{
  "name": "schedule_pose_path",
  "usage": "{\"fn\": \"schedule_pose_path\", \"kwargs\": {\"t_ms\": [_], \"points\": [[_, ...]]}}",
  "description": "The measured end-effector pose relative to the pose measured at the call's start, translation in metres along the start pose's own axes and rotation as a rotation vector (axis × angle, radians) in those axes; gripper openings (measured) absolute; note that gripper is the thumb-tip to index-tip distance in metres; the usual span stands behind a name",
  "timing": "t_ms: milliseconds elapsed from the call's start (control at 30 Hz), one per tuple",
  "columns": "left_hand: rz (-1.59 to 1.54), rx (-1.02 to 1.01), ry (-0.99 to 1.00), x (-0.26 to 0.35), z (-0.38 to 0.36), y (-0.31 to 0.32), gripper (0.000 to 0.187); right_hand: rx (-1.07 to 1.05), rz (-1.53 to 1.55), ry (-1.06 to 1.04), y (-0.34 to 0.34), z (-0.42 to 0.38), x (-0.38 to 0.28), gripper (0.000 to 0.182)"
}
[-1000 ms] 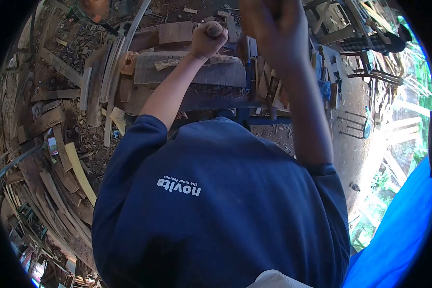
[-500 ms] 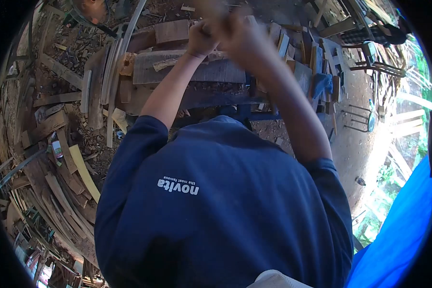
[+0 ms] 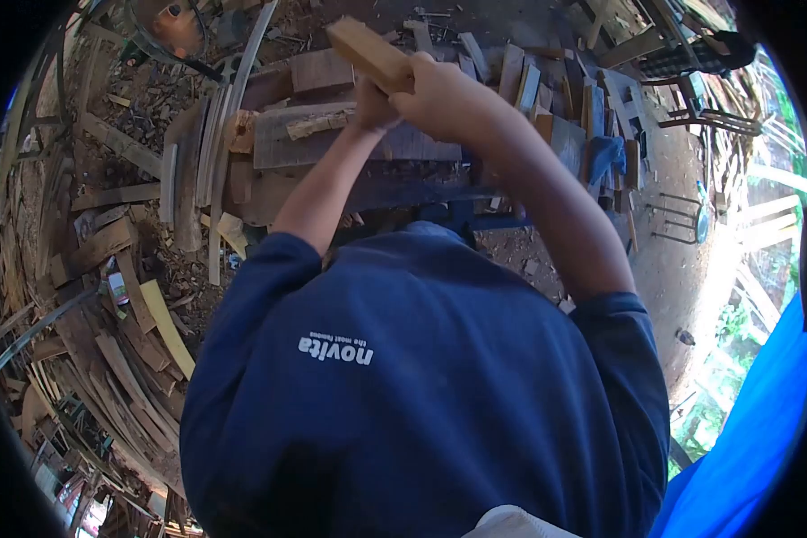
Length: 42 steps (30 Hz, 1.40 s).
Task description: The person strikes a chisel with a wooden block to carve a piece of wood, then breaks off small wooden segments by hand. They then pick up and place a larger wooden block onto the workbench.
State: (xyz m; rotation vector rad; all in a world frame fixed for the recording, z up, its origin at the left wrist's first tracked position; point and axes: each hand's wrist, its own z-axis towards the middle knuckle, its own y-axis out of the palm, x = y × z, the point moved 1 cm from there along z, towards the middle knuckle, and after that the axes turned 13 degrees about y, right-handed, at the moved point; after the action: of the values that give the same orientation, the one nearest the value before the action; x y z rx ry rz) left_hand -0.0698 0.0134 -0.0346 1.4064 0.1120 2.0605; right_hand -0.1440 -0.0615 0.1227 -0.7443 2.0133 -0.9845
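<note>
A light-brown squared wooden block [image 3: 369,52] angles up and to the left out of my right hand [image 3: 441,97], whose fingers are wrapped round its near end. My left hand [image 3: 376,109] is closed just below the block, partly covered by it and by the right hand. What the left fingers hold is hidden. Beneath both hands lies a wide grey wooden plank [image 3: 287,151], with a rough split piece of wood [image 3: 321,125] on top of it.
Several long boards [image 3: 208,148] lean at left beside a notched orange-brown wood piece [image 3: 241,132]. Stacked offcuts [image 3: 511,72] and a blue cloth [image 3: 607,157] are at right. Wood scraps cover the left floor. A green-backed chair [image 3: 701,212] and blue tarp [image 3: 735,430] are farther right.
Both hands have come slightly lower in view. The right hand and block, smeared by motion before, now show sharply, with the block tilted to the upper left.
</note>
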Motion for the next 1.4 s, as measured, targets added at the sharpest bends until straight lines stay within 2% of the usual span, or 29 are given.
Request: {"fn": "schedule_pose_path", "kwargs": {"t_ms": [33, 100, 133, 167, 200, 233, 267, 300, 367, 433, 500, 533, 567, 600, 633, 700, 733, 767, 833, 1100, 1200, 1400], "points": [[0.001, -0.008, -0.005, -0.002, -0.001, -0.002, 0.017, 0.001, 0.008, 0.006, -0.013, -0.001, -0.005, 0.057], [0.602, -0.248, 0.402, -0.009, -0.006, -0.006, 0.015, 0.118, 0.122, -0.088, -0.028, -0.003, -0.007, 0.055], [0.599, -0.246, 0.399, -0.014, -0.005, -0.008, 0.015, 0.264, 0.165, -0.161, -0.034, -0.001, -0.005, 0.053], [0.537, -0.250, 0.307, -0.017, -0.002, -0.012, 0.013, 0.261, 0.163, -0.161, -0.045, -0.010, -0.008, 0.053], [0.479, -0.254, 0.218, -0.019, -0.001, -0.016, 0.012, 0.243, 0.333, -0.063, -0.060, -0.022, -0.011, 0.049], [0.484, -0.254, 0.221, -0.016, 0.000, -0.018, 0.012, 0.225, 0.505, 0.033, -0.070, -0.029, -0.011, 0.048], [0.427, -0.234, 0.201, -0.011, 0.000, -0.019, 0.014, 0.432, 0.598, -0.222, -0.044, -0.005, 0.021, 0.050], [0.368, -0.213, 0.182, -0.004, 0.000, -0.019, 0.017, 0.436, 0.602, -0.229, -0.028, 0.005, 0.038, 0.050], [0.298, -0.164, 0.129, 0.001, -0.010, -0.035, 0.022, 0.370, 0.553, 0.090, -0.007, 0.021, 0.068, 0.053], [0.245, -0.020, 0.080, 0.035, -0.020, -0.043, 0.023, 0.257, 0.482, 0.230, 0.019, 0.011, 0.096, 0.054], [0.175, 0.058, 0.087, 0.053, -0.029, -0.059, 0.020, 0.208, 0.571, 0.242, 0.055, -0.010, 0.127, 0.050], [0.177, 0.060, 0.088, 0.064, -0.032, -0.067, 0.020, 0.142, 0.599, 0.349, 0.066, -0.023, 0.137, 0.046], [0.362, 0.056, -0.089, 0.075, -0.034, -0.075, 0.017, 0.075, 0.626, 0.454, 0.078, -0.037, 0.147, 0.044], [0.546, 0.052, -0.262, 0.079, -0.030, -0.083, 0.015, 0.128, 0.574, 0.440, 0.109, -0.042, 0.174, 0.044], [0.550, 0.055, -0.252, 0.070, -0.030, -0.095, 0.015, 0.183, 0.524, 0.424, 0.137, -0.046, 0.200, 0.043], [0.901, -0.058, -0.375, 0.045, -0.049, -0.119, 0.013, 0.051, 0.524, 0.597, 0.153, -0.064, 0.213, 0.045], [0.856, -0.038, -0.568, 0.060, -0.044, -0.104, 0.014, 0.045, 0.525, 0.596, 0.162, -0.072, 0.219, 0.045], [0.860, -0.038, -0.569, 0.057, -0.049, -0.102, 0.014, 0.040, 0.585, 0.633, 0.169, -0.078, 0.222, 0.044], [0.994, -0.189, -0.343, 0.048, -0.057, -0.099, 0.013, 0.036, 0.649, 0.677, 0.176, -0.079, 0.229, 0.043], [0.947, -0.257, -0.280, 0.026, -0.039, -0.073, 0.015, -0.093, 0.511, 0.742, 0.183, -0.082, 0.226, 0.045], [1.079, -0.372, -0.318, -0.002, -0.039, -0.068, 0.021, -0.084, 0.506, 0.715, 0.180, -0.081, 0.223, 0.046], [1.102, -0.402, -0.300, -0.043, -0.043, -0.063, 0.017, -0.055, 0.475, 0.696, 0.179, -0.084, 0.227, 0.046]]}}
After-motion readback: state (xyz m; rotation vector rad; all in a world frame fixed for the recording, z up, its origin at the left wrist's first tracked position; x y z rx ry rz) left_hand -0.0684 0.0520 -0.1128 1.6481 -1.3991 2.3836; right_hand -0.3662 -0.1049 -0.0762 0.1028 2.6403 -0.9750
